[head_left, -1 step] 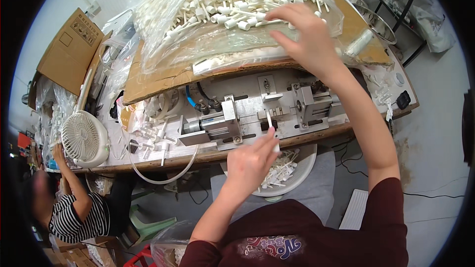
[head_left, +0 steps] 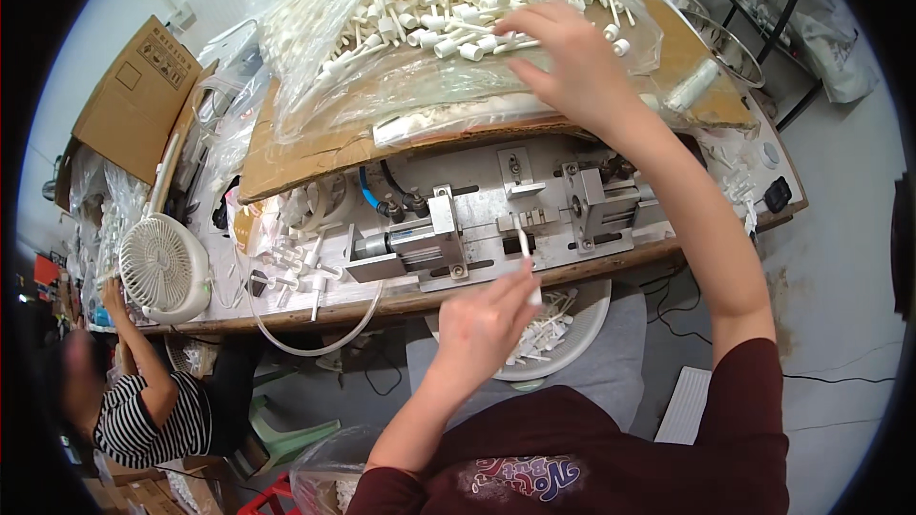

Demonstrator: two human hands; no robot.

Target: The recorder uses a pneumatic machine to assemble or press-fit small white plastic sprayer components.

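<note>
Slim white piece (head_left: 525, 244) in left hand (head_left: 483, 326)

The area is a workshop: a jig (head_left: 487, 229) occupies the centre, heaped parts (head_left: 458, 14) the top, a carton (head_left: 134, 100) the upper left, a co-worker (head_left: 153, 420) the lower left.

Left hand (head_left: 482, 326) grips a white part (head_left: 524, 241) at the metal fixture (head_left: 523, 189), above the basket (head_left: 591, 319). Right hand (head_left: 577, 67), fingers (head_left: 528, 22) parted, hovers near the white pile (head_left: 458, 10).
</note>
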